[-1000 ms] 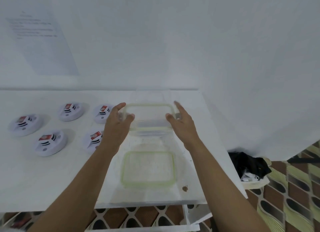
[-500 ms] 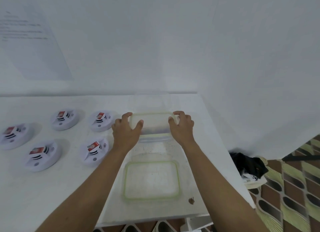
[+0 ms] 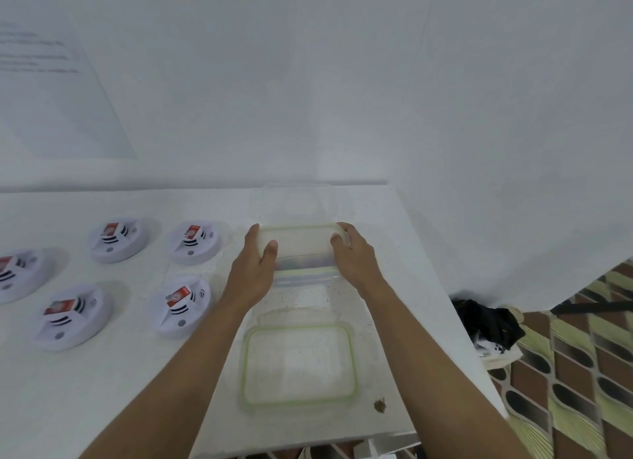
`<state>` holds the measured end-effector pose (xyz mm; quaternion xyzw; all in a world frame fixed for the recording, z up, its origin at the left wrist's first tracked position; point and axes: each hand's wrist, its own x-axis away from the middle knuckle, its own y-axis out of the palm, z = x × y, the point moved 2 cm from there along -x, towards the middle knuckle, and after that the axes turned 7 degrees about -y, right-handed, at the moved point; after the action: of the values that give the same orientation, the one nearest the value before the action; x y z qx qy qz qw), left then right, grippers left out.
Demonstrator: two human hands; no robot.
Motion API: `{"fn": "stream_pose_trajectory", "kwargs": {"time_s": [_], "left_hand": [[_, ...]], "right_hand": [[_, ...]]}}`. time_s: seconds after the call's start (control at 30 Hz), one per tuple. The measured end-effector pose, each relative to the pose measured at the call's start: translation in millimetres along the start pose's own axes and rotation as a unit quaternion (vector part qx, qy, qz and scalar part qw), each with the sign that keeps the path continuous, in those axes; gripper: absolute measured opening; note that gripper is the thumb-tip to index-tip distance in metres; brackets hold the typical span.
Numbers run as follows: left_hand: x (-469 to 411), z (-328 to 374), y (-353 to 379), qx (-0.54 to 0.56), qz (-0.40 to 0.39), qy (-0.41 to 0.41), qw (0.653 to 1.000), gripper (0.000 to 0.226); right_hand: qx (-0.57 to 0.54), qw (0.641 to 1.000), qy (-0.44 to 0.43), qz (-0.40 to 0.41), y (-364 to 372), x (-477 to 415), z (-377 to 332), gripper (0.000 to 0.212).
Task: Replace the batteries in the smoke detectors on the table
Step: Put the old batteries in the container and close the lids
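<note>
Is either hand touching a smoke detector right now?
No, the left hand and the right hand both hold the clear box, while the smoke detectors lie to its left.

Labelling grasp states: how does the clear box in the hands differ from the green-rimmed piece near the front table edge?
The held box is gripped at both ends by the left hand and right hand; the front piece lies untouched. The held box shows a side wall; the front piece looks flat, lid or box unclear. Both are clear, rectangular, green-rimmed.

Head-worn view, apparently close, down onto table (image 3: 85,407)
</note>
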<state>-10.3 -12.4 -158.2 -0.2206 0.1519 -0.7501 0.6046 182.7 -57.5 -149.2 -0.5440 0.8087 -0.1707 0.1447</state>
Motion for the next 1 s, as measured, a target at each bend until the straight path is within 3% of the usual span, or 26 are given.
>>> {"fn": "stream_pose_trajectory", "kwargs": {"time_s": [0.33, 0.6, 0.8, 0.9, 1.0], "left_hand": [[-2.3, -4.3, -3.5, 0.028, -0.041, -0.029, 0.998, 0.055], [-10.8, -4.7, -9.9, 0.066, -0.094, 0.008, 0.993, 0.050], [-12.9, -1.4, -8.6, 0.067, -0.046, -0.032, 0.996, 0.043], [-5.4, 2.6, -0.2, 0.030, -0.026, -0.050, 0.998, 0.061], [11.1, 17.0, 21.7, -0.076, 0.007, -0.007, 0.997, 0.072]], "right_hand": [[0.013, 1.000, 0.001, 0.004, 2.4, -0.4, -1.5, 0.044], [-0.016, 1.000, 0.016, -0.003, -3.3, 2.4, -4.2, 0.043], [-0.120, 0.982, 0.064, 0.127, -9.3, 12.2, 2.8, 0.042], [-0.187, 0.963, 0.098, 0.169, -13.8, 24.6, 10.3, 0.048], [-0.219, 0.954, 0.117, 0.166, -17.5, 31.6, 17.7, 0.063]]}}
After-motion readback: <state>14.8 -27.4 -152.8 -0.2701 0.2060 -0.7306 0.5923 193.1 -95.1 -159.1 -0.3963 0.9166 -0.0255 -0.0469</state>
